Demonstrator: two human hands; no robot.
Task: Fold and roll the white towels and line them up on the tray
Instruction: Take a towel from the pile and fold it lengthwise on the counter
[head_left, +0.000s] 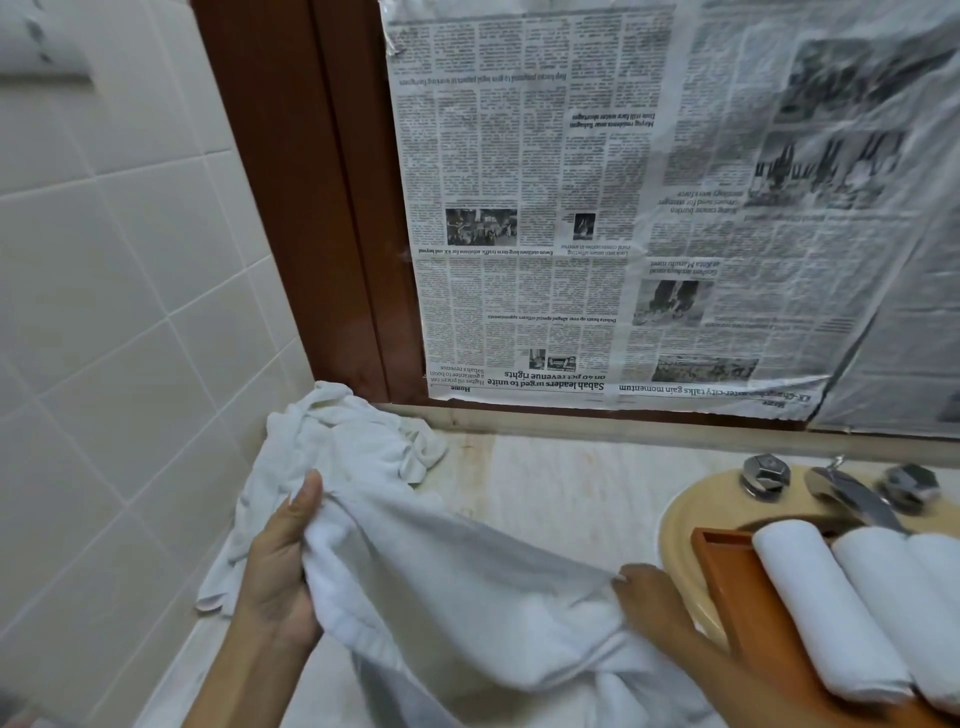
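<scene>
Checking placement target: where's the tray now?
Head view, lower right: the tray lies over the sink, just right of the right hand, with rolled towels on it.

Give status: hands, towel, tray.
Grips: left hand and right hand both hold the unfolded towel, stretched between them. On tray: rolled towels, lined up. Behind: loose towel pile; nothing in the way.

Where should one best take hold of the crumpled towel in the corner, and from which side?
Probably at the loose ruffled edge on the right of the crumpled towel, reached from the right over the counter; the tiled wall blocks its left. The left hand and right hand both grip the stretched towel.
</scene>
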